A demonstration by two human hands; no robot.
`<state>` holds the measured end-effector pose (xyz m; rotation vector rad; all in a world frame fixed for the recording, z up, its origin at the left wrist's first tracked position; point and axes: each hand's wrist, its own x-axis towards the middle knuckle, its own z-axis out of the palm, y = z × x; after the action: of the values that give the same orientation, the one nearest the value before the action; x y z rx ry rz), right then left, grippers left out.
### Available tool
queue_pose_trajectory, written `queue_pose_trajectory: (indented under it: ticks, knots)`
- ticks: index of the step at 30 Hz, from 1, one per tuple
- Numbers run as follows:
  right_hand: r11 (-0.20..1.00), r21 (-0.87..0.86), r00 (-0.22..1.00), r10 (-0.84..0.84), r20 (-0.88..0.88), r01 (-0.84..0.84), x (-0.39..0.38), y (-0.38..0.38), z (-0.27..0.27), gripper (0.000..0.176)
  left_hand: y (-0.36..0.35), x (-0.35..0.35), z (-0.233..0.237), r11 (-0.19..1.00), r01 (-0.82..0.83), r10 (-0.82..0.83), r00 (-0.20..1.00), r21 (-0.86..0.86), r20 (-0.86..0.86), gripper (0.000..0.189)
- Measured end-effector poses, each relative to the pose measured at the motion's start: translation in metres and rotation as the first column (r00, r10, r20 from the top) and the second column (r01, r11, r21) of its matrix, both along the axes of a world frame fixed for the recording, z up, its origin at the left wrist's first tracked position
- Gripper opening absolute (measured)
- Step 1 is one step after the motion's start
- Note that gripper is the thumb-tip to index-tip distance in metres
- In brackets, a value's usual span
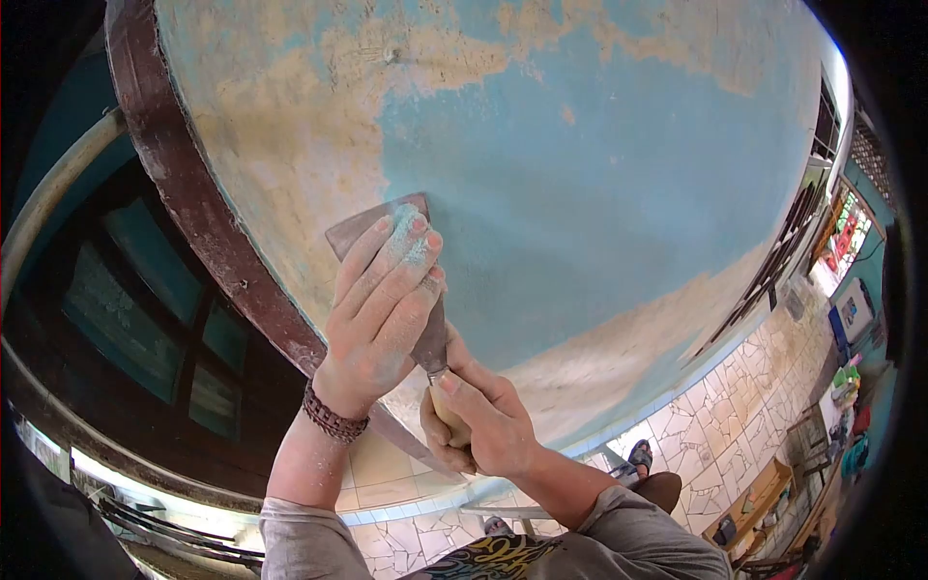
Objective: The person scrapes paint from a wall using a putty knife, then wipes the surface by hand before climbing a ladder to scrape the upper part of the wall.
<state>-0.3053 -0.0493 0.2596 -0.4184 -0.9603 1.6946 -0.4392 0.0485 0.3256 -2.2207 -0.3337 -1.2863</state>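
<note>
My right hand (493,416) is closed around the pale handle (451,416) of a paint scraper, whose wide metal blade (365,224) lies against the wall. Across the blade, my left hand (382,314) bears down with its fingers close together; its thumb is hidden. Bluish powder coats the left fingertips, and a dark beaded bracelet (333,420) circles that wrist. The blade's corner sits at the border between blue paint (551,174) and a bare beige patch (280,145) of the wall.
A dark brown frame (208,213) edges the wall on the left, beside a dark wooden panelled door or window (126,309). Below are a cracked-tile floor (715,416) and a sandalled foot (640,454). A wooden box (749,507) and assorted items stand at lower right.
</note>
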Motion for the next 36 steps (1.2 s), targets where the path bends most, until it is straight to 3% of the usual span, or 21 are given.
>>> queue_pose_trajectory:
  ticks: [3, 10, 13, 16, 19, 23, 27, 33, 36]
  knots:
    - [1.000, 0.000, 0.999, 0.019, -0.032, -0.019, 0.000, -0.002, -0.007, 0.030, -0.003, -0.002, -0.012, 0.999, -0.026, 0.025, 1.000, -0.036, -0.012, 0.013]
    - [1.000, 0.020, 0.998, -0.002, -0.058, 0.003, 0.002, 0.003, 0.006, 0.036, 0.003, 0.007, 0.007, 1.000, 0.025, -0.025, 1.000, -0.001, 0.002, 0.014]
    - [0.999, -0.037, 0.999, -0.028, -0.041, 0.026, 0.003, -0.007, -0.005, 0.040, 0.001, 0.008, -0.009, 0.999, 0.034, -0.034, 0.999, -0.022, 0.012, 0.012]
    - [0.999, 0.024, 0.998, -0.043, 0.043, 0.042, 0.005, -0.005, 0.007, 0.050, 0.004, 0.012, -0.004, 0.997, 0.071, -0.071, 0.997, -0.005, 0.003, 0.012]
    - [0.996, -0.036, 0.997, -0.077, -0.015, 0.077, 0.003, -0.005, 0.013, 0.041, 0.004, 0.014, 0.009, 0.997, 0.076, -0.076, 0.997, -0.011, -0.023, 0.013]
    - [0.993, -0.009, 0.992, -0.118, 0.041, 0.119, 0.001, -0.008, -0.001, 0.047, 0.007, 0.016, -0.011, 0.996, 0.089, -0.089, 0.996, -0.006, -0.020, 0.012]
    - [0.989, -0.009, 0.988, -0.149, 0.041, 0.150, 0.005, -0.006, 0.011, 0.046, 0.008, 0.021, 0.014, 0.992, 0.124, -0.123, 0.991, 0.021, -0.046, 0.009]
    - [0.987, 0.022, 0.984, -0.163, 0.072, 0.162, 0.010, -0.007, -0.001, 0.046, 0.008, 0.027, -0.010, 0.993, 0.111, -0.111, 0.994, 0.026, -0.022, 0.010]
    - [0.983, 0.021, 0.982, -0.184, 0.033, 0.183, 0.014, -0.006, 0.009, 0.047, 0.008, 0.032, 0.009, 0.992, 0.125, -0.125, 0.992, 0.017, -0.030, 0.010]
